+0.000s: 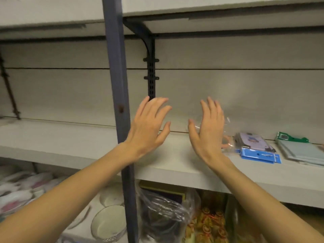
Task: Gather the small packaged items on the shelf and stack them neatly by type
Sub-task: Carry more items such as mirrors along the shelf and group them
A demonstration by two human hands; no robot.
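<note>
Both hands are raised over the grey shelf, fingers straight and spread, holding nothing. My left hand hovers just right of the blue-grey upright post. My right hand is a little further right, partly covering a clear plastic packet with something orange inside. To the right of that packet lies a stack of blue-carded packets with a clear-wrapped purple item on top. At the far right sits a pile of flat grey packets with a green header card.
A black bracket rail runs up the back wall between the hands. Below the shelf are round white dishes, a plastic bag with a dark item, and orange-yellow goods. Another shelf hangs overhead.
</note>
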